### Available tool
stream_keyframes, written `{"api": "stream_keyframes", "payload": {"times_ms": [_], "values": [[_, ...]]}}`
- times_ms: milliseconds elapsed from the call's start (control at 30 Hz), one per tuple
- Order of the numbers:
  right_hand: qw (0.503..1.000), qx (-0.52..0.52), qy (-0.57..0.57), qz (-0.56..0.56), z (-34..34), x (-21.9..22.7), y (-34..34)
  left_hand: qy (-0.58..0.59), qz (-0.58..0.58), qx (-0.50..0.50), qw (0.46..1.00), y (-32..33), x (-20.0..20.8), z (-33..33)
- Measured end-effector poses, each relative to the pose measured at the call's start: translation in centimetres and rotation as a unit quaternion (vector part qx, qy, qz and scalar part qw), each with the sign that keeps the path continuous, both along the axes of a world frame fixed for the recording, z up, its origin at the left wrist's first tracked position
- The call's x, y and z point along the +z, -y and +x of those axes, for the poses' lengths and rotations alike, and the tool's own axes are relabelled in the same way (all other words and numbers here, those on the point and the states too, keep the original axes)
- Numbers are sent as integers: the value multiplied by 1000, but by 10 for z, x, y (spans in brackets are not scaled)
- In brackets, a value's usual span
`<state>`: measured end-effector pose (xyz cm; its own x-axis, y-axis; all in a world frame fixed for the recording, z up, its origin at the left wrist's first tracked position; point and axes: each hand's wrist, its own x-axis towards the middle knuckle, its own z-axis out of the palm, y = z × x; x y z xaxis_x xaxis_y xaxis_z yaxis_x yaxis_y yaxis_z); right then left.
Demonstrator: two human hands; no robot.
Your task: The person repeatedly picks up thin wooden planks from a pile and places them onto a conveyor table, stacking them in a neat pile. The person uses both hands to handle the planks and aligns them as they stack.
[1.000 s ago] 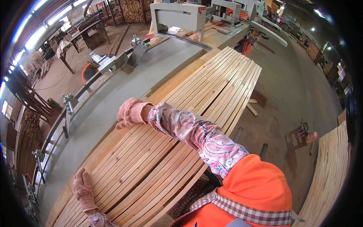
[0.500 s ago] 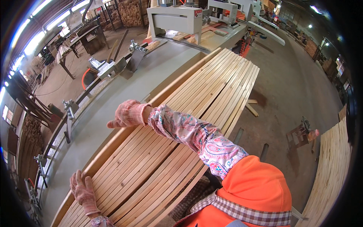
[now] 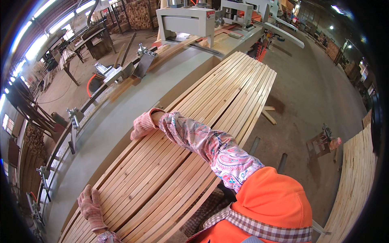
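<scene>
A wide layer of pale wooden strips (image 3: 162, 162) lies lengthwise in front of me, with a dark gap along its middle. My left hand (image 3: 91, 207), in a pink knit glove, rests on the outer strips at the lower left with its fingers extended. Farther up the same edge, my right hand (image 3: 144, 124), gloved alike, is closed over the outermost wooden strip (image 3: 117, 163); its thumb and fingertips are hidden. Beyond the layer is a grey machine table (image 3: 101, 141). A motion-blurred brown wooden strip (image 3: 162, 60) lies along its far side.
A chain rail with metal clamps (image 3: 73, 121) borders the table's left side. Grey machine housings (image 3: 186, 22) stand at the far end. On the right are a long stack of strips (image 3: 352, 182), loose wood pieces (image 3: 269, 115) and a metal stand (image 3: 320, 143) on the floor.
My right hand has drawn back toward me and bent its fingers down. The raised strip along the near edge has gone from there, and a blurred strip now shows at the table's far side.
</scene>
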<state>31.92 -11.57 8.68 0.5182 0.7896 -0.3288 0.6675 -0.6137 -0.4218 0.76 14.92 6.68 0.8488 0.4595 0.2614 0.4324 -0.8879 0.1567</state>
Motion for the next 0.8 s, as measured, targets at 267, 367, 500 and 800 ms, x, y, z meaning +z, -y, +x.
{"api": "stream_keyframes", "payload": {"times_ms": [267, 367, 500, 800], "values": [[999, 19, 17, -21, 9, 0, 11, 0, -6, -1, 1000, 2, 1, -1], [998, 46, 29, -20, 15, -6, 12, 3, -1, -11, 1000, 2, -2, 2], [999, -7, 30, -29, 8, 2, 12, 4, 10, -5, 1000, 2, -2, 0], [997, 5, -49, -58, 3, 9, 18, 14, 315, -163, 935, 7, -11, 7]]}}
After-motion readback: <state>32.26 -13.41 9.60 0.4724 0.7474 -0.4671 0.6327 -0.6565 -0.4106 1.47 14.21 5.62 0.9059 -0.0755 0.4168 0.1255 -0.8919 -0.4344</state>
